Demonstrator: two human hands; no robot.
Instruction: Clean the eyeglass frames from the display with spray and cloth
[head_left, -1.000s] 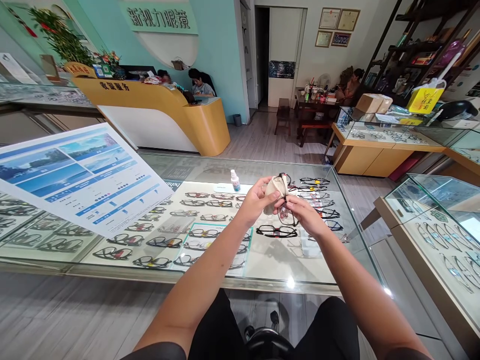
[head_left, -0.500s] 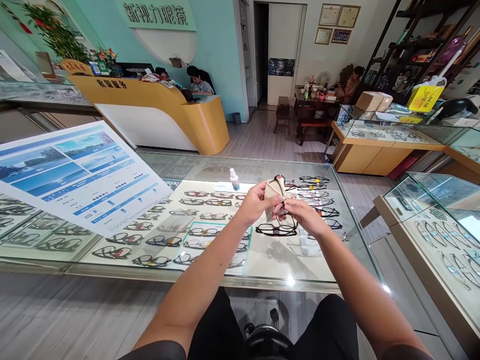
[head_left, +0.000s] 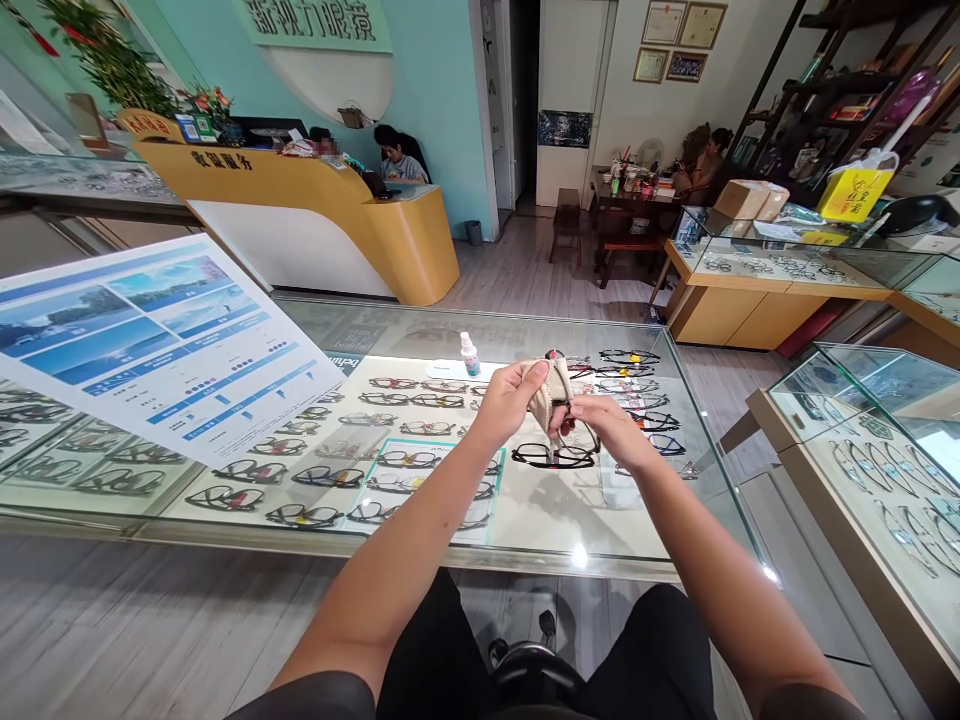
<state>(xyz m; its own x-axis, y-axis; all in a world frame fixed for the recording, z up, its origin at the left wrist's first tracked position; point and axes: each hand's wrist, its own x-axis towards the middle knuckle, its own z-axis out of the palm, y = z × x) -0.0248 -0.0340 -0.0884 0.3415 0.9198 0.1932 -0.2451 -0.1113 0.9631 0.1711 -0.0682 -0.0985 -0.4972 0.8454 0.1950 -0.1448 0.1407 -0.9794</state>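
In front of me, above the glass display case, my left hand (head_left: 510, 398) is closed on a beige cloth (head_left: 550, 388), its thumb pressed on top. The cloth is folded around part of a dark-framed pair of eyeglasses (head_left: 560, 403), most of which the cloth and fingers hide. My right hand (head_left: 606, 425) pinches these glasses by a dark part at the cloth's lower right. Just below both hands shows a black pair of glasses (head_left: 551, 457). A small white spray bottle (head_left: 469, 355) stands upright left of the cloth.
Rows of eyeglasses (head_left: 330, 477) lie in the glass-topped display case (head_left: 420, 327). A printed sheet (head_left: 187, 350) tilts up at left. Another showcase (head_left: 862, 440) stands at right. Two people sit behind the yellow counter (head_left: 409, 240); another person (head_left: 705, 165) sits at the back table.
My left thumb has shifted up over the cloth, which is now wrapped further around the glasses. My right hand stays at nearly the same place, still pinching.
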